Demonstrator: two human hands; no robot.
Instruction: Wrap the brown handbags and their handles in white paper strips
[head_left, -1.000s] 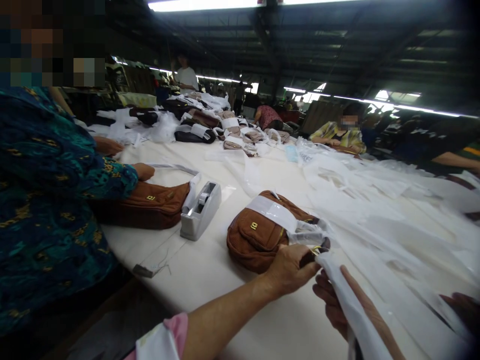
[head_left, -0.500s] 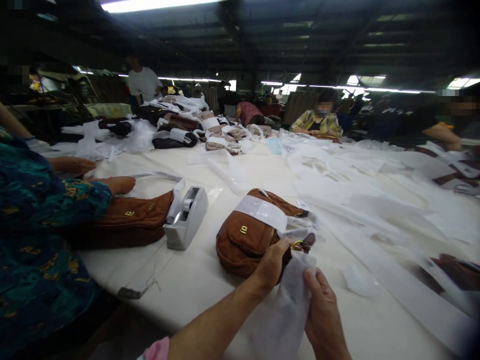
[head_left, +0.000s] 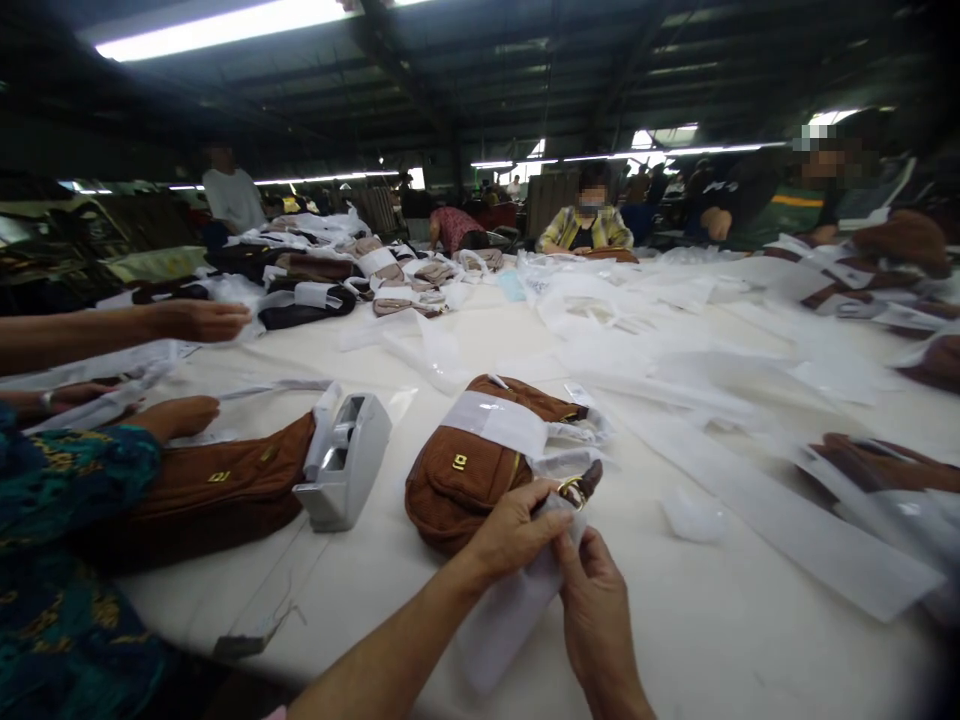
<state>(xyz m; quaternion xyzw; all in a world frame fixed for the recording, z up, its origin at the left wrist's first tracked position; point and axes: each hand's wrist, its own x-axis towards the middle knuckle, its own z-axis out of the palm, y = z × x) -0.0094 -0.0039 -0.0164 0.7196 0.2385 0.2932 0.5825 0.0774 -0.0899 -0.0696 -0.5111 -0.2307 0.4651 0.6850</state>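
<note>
The brown bag (head_left: 480, 475) lies on the pale table (head_left: 360, 590) just beyond my grip and to its left, its lower right edge close behind my fingers. My left hand (head_left: 517, 530), nearest the brown bag, is closed down to a narrow pinch on a white sheet (head_left: 502, 625), thumb pressed over it (whether those fingers also touch the bag, I cannot tell). To its right, my right hand (head_left: 596, 610) has its thumb and fingers drawn together on the same sheet, the two thumbs close together.

As for the stuff of it all, left to right: left of the brown bag stands a hard grey tape dispenser (head_left: 360, 470), boxy and sloped. The brown bag itself is rounded and soft-looking, with a raised pocket, a small gold emblem (head_left: 460, 462) and a smooth white band (head_left: 499, 420) across its body. Below its right side my sheet hangs thin and cloudy, slightly see-through. Off its lower right corner, by my fingertips, sits a shiny gold ring (head_left: 571, 491) beside a dark brown tab (head_left: 592, 478). Farther right of the brown bag lie a crumpled translucent scrap (head_left: 691, 515) and a long, flat white strip (head_left: 780, 510).
</note>
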